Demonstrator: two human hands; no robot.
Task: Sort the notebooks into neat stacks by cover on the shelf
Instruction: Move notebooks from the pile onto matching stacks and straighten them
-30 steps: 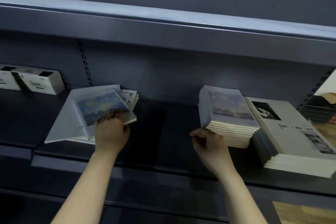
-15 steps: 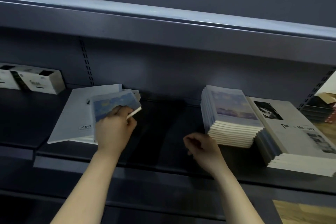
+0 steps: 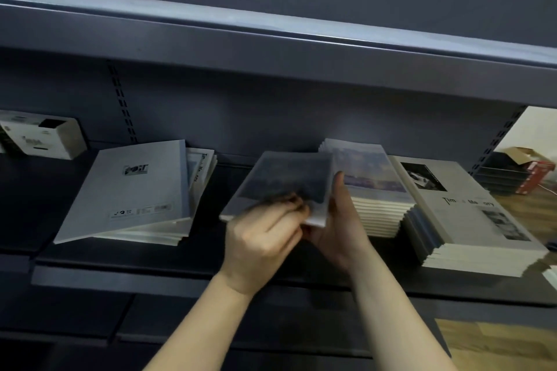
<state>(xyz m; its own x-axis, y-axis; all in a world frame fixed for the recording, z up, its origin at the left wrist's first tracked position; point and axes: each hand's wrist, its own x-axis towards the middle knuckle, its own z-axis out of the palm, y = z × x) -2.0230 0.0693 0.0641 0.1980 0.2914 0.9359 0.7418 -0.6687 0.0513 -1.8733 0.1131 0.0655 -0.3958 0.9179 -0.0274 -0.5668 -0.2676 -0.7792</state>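
**Both my hands hold one notebook at the shelf**

My left hand (image 3: 265,238) grips the near edge of a blurred, dark-covered notebook (image 3: 286,181), fingers curled onto its cover. My right hand (image 3: 337,229) clasps its right edge, thumb upright along it. The notebook is tilted over the middle of the dark shelf (image 3: 180,277), just left of a neat stack (image 3: 373,184) with pale sky covers. A looser grey-topped pile (image 3: 132,190) lies well to the left.

shelf (image 3: 180,277): matt dark metal | notebook (image 3: 283,181): smooth paper cover | floor (image 3: 536,208): wood
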